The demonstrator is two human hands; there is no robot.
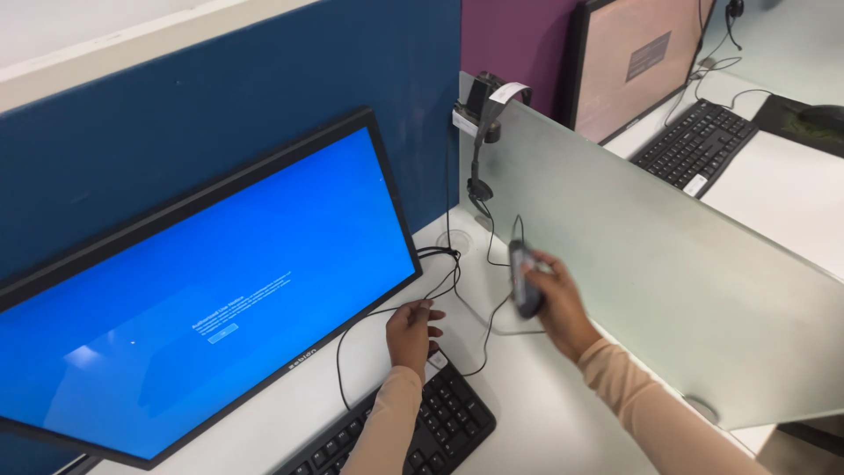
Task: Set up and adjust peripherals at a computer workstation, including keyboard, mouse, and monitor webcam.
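1. Your right hand [552,303], at centre right of the frame, has its fingers clamped on a dark mouse [524,280], lifted just above the white table [545,413].
2. Your left hand [411,332], fingers loosely apart, rests on the black cable [369,317] at frame centre, beside the keyboard [431,431].
3. You seem mid-way through rearranging; setting the mouse down calls for slack in its cable.

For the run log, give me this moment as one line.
right hand: holds mouse off desk | left hand: on cable by keyboard | monitor: blue screen
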